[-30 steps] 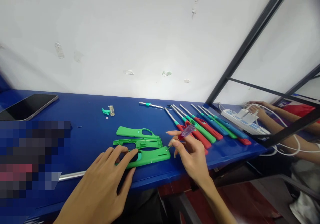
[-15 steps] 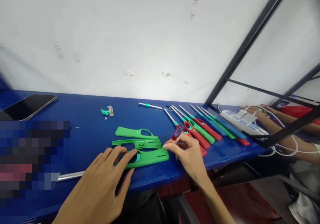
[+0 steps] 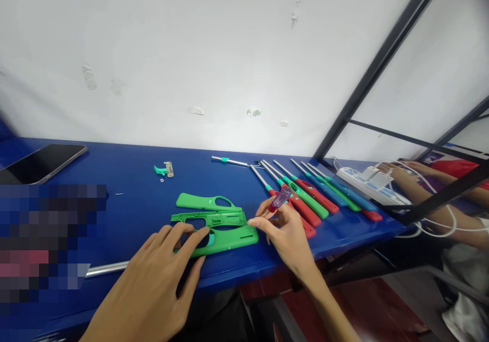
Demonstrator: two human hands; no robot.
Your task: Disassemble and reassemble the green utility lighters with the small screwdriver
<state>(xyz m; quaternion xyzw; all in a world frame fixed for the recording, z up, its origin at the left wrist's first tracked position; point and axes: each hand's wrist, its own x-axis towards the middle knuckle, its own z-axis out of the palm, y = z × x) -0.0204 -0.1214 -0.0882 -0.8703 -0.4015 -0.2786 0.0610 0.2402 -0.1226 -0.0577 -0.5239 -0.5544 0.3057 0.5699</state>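
Observation:
My left hand grips a green lighter flat on the table, its fingers around the trigger end. The metal tube sticks out to the left behind that hand. In my right hand is a screwdriver with a clear purple-red handle, tilted over the lighter's right end; its tip is hidden by my fingers. Just beyond lie an opened green casing half, inner side up, and another green casing half.
Several red, green and blue lighters lie in a row at right. Farther back are a loose metal tube, a teal trigger piece and a small screw. A phone, power strip and another person's arm flank the table.
The screwdriver's handle has tipped to the right, and my right fingers have shifted around it. My left hand and the green lighter have stayed in place.

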